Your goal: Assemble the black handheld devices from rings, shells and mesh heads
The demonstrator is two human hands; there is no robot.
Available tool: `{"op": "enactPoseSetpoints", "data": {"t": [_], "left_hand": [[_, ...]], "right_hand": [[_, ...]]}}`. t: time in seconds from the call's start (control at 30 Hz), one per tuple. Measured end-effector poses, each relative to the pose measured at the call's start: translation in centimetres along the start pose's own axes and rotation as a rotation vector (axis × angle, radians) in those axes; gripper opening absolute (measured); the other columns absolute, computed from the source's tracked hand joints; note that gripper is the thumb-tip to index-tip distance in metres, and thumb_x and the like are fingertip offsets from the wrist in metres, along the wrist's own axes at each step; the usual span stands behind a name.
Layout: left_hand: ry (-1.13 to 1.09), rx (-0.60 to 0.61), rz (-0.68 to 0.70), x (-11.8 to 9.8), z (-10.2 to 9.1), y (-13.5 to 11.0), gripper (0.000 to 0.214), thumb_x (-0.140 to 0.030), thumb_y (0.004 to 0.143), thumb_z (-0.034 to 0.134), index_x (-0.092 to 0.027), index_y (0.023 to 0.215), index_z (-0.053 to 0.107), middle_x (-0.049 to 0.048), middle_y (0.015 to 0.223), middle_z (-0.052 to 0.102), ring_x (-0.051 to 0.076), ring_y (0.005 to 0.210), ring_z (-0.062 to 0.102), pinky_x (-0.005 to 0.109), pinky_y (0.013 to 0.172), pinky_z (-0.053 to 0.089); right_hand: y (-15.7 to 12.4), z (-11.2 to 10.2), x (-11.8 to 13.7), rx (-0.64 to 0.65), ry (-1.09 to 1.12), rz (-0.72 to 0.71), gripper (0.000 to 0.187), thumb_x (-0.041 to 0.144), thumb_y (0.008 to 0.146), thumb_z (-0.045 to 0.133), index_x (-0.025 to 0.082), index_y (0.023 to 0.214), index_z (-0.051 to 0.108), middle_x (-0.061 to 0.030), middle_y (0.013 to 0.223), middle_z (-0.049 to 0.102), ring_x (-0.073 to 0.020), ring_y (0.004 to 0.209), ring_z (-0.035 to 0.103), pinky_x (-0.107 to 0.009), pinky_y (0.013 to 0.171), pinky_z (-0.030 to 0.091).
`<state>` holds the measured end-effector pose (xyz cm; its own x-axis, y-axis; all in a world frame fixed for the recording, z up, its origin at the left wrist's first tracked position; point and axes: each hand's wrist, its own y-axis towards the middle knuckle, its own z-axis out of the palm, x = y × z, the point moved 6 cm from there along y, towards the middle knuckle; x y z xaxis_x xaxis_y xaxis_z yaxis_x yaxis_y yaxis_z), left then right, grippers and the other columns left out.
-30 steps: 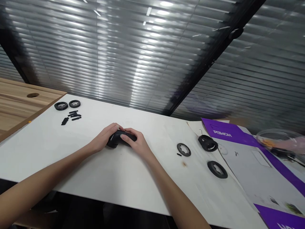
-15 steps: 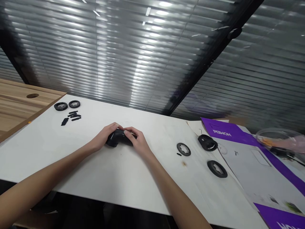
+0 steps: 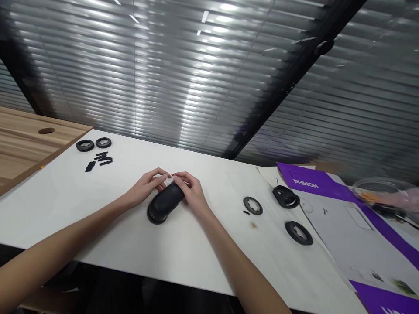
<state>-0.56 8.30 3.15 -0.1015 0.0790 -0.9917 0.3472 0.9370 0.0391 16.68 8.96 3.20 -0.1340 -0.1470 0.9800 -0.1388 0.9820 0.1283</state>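
Observation:
A black cylindrical plastic device (image 3: 165, 203) lies tilted on the white tabletop (image 3: 98, 218), its round ringed end facing down and to the left. My left hand (image 3: 145, 185) sits just above and left of it, fingers spread and holding nothing. My right hand (image 3: 191, 190) rests against the device's upper end, its fingers extended and not wrapped around it. The fingertips of both hands nearly meet above the device.
Left of my hands lie black rings (image 3: 85, 145) and black strips (image 3: 102, 159). To the right are star-holed rings (image 3: 252, 205), a black cup-shaped part (image 3: 286, 196), a purple-and-grey printed sheet (image 3: 327, 194) and a clear bowl (image 3: 382, 196). A wooden desk (image 3: 29, 139) adjoins at left.
The device has dropped out of my fingers' hold onto the table and turned, its round end now showing at lower left. Both hands have opened and lifted apart from it.

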Motion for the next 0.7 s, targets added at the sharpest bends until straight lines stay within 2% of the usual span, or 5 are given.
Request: {"op": "enactPoseSetpoints", "data": {"t": [0.23,0.33,0.43,0.53,0.7], "left_hand": [[0.028,0.018,-0.01,-0.1,-0.2,-0.1,0.044,-0.063,0.097,0.062,-0.025,0.116,0.069,0.0026,0.096,0.071,0.022,0.093,0.069,0.034,0.087,0.052],[0.032,0.061,-0.005,-0.2,0.1,-0.4,0.045,-0.061,0.096,0.065,-0.025,0.123,0.068,0.006,0.111,0.074,0.025,0.1,0.07,0.035,0.09,0.054],[0.061,0.113,0.014,-0.5,0.5,-0.7,0.053,-0.057,0.09,0.074,-0.025,0.132,0.066,0.0106,0.126,0.071,0.03,0.112,0.068,0.039,0.093,0.056],[0.147,0.17,0.073,-1.0,0.9,-0.9,0.065,-0.048,0.081,0.085,-0.029,0.14,0.064,0.0098,0.139,0.066,0.032,0.123,0.065,0.042,0.1,0.056],[0.235,0.269,0.156,-1.2,1.5,-1.0,0.086,-0.037,0.075,0.089,-0.033,0.153,0.053,0.0091,0.151,0.06,0.034,0.134,0.06,0.043,0.107,0.054]], "right_hand": [[0.1,-1.2,1.2,-0.158,-0.035,-0.071,0.033,0.057,0.084,0.069,0.025,0.08,0.069,-0.0045,0.088,0.073,-0.0271,0.092,0.066,-0.04,0.087,0.052],[0.1,-1.9,1.3,-0.212,-0.063,-0.098,0.033,0.057,0.088,0.064,0.025,0.08,0.068,-0.0052,0.089,0.073,-0.0268,0.092,0.065,-0.04,0.088,0.051],[0.2,-2.2,1.0,-0.222,-0.06,-0.098,0.034,0.056,0.091,0.061,0.024,0.082,0.068,-0.0055,0.091,0.074,-0.0263,0.093,0.065,-0.039,0.089,0.05],[0.3,-2.2,0.7,-0.216,-0.049,-0.089,0.034,0.056,0.092,0.061,0.025,0.082,0.069,-0.0049,0.091,0.074,-0.026,0.093,0.065,-0.039,0.089,0.05],[0.3,-2.0,0.7,-0.189,-0.051,-0.099,0.031,0.054,0.093,0.06,0.025,0.083,0.067,-0.0047,0.093,0.074,-0.0269,0.097,0.066,-0.039,0.093,0.049]]}}
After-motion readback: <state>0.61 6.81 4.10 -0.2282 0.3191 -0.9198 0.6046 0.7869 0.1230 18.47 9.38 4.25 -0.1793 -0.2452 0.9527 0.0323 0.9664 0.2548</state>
